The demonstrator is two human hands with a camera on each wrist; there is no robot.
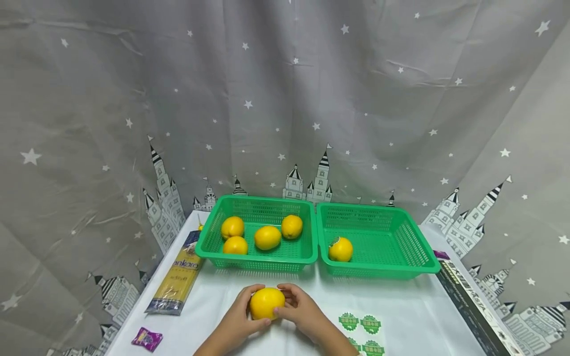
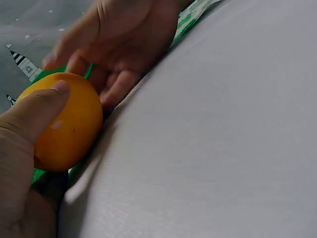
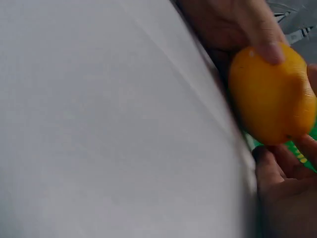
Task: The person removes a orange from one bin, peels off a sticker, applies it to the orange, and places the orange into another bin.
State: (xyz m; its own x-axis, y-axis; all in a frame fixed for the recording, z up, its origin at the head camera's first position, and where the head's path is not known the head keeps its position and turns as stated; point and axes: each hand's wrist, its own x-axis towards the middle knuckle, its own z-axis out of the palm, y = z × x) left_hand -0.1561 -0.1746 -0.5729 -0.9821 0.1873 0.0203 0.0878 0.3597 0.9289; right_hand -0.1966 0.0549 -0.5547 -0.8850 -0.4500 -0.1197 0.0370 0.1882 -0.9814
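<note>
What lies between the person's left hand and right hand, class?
A yellow fruit lies between the left hand and the right hand. The head view shows this most clearly.

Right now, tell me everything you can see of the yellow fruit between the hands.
The yellow fruit is whole, oval and smooth, with a slight sheen; the wrist views render it more orange, with a small dark speck. It sits nearer the person than the left green basket. The left hand holds it, thumb pressed on its skin. The right hand is at its other side. Whether it rests on the white tabletop is unclear.
</note>
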